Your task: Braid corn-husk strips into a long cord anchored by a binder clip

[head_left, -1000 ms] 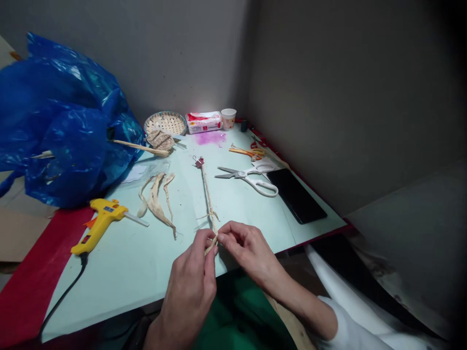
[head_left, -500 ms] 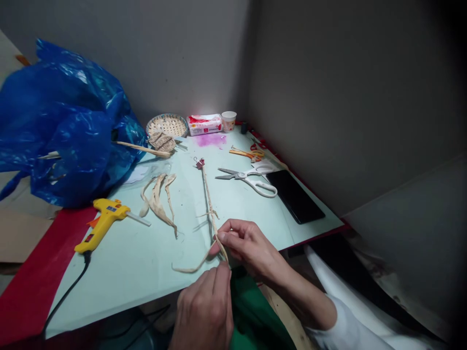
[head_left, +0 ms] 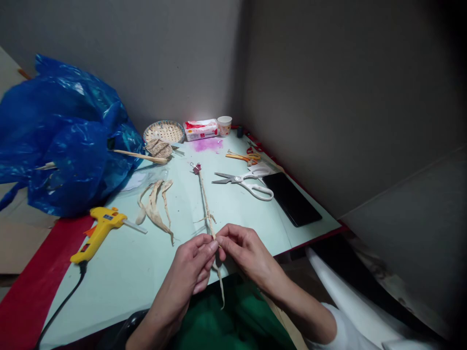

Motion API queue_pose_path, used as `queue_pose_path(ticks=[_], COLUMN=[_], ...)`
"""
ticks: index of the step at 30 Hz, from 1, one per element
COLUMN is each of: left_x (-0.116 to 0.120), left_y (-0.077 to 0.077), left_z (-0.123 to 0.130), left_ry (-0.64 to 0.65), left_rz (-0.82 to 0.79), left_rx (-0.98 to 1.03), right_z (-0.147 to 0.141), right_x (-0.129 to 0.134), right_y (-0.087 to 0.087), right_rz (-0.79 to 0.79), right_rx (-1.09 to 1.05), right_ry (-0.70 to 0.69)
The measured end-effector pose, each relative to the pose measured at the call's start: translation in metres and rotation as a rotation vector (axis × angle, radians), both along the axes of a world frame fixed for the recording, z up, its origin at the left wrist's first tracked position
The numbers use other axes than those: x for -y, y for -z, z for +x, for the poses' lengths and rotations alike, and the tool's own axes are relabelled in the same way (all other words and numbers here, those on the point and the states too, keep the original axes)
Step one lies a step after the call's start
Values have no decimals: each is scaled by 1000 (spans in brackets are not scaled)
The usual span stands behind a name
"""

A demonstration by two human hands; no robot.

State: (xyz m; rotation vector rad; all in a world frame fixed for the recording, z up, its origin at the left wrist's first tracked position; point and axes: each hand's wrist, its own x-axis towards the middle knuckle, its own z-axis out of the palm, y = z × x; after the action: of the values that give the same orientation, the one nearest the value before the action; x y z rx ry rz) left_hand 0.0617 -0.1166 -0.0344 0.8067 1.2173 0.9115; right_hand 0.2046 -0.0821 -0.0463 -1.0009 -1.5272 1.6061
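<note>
A thin braided husk cord (head_left: 205, 198) runs down the pale green table sheet toward me, its far end held in a dark red binder clip (head_left: 197, 168). My left hand (head_left: 195, 265) pinches the near part of the cord between thumb and forefinger. Right beside it, my right hand (head_left: 244, 248) pinches the same spot, fingertips nearly touching the left ones. A loose strand hangs below the fingers past the table's front edge. Short strand ends stick out sideways from the cord above my hands. Several dry husk strips (head_left: 156, 209) lie left of the cord.
Right of the cord lie white-handled scissors (head_left: 251, 187), a black phone (head_left: 292, 198) and orange-handled scissors (head_left: 251, 158). A yellow glue gun (head_left: 98, 233) and blue bag (head_left: 73, 141) are left. Behind stand a woven basket (head_left: 164, 131), tissue pack (head_left: 201, 130) and paper cup (head_left: 224, 125).
My left hand has risen from below the table edge to meet my right at the cord. The loose strand that stretched out to the left now hangs down. The view has shifted slightly.
</note>
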Motion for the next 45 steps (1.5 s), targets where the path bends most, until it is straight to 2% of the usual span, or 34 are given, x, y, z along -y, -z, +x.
queue_pose_path(ticks=[4, 9, 13, 16, 20, 23, 25, 26, 28, 31, 32, 34, 36, 38, 42, 45], left_x=[1, 3, 1, -1, -3, -3, -2, -1, 1, 4, 5, 7, 8, 8, 9, 11], left_y=[6, 8, 4, 0, -1, 0, 3, 4, 7, 11, 12, 12, 11, 10, 9, 9], left_z=[-1, -4, -3, -3, -5, -7, -8, -8, -8, -6, -6, -5, -5, -5, -3, -1], left_ry=[26, -8, -57, -38, -5, -8, 0, 3, 8, 11, 17, 23, 27, 33, 20, -4], left_rz=[54, 44, 4, -19, -38, -42, -39, -34, -18, 35, 55, 84, 92, 88, 77, 83], left_rx=[-90, -43, 17, 71, 72, 74, 80, 83, 94, 65, 37, -30, -93, -138, -168, -171], right_z=[2, 4, 4, 4, 6, 9, 11, 12, 13, 10, 8, 5, 7, 14, 39, 52], right_x=[4, 9, 14, 17, 17, 17, 19, 20, 24, 31, 33, 36, 39, 41, 41, 31], right_y=[-4, -6, -3, -2, -3, -4, -3, -3, -2, -1, -1, -1, 0, 1, -6, -20], right_rz=[111, 97, 81, 56, 25, 58, 202, 328, 658, 1166, 1284, 1405, 1404, 1335, 1072, 964], right_rx=[202, 285, 218, 123, 13, 15, 95, 161, 345, 624, 683, 731, 716, 681, 646, 661], right_ry=[-1, 1, 51, 77, 71, 42, 24, 17, 39, 154, 193, 214, 192, 141, 24, 123])
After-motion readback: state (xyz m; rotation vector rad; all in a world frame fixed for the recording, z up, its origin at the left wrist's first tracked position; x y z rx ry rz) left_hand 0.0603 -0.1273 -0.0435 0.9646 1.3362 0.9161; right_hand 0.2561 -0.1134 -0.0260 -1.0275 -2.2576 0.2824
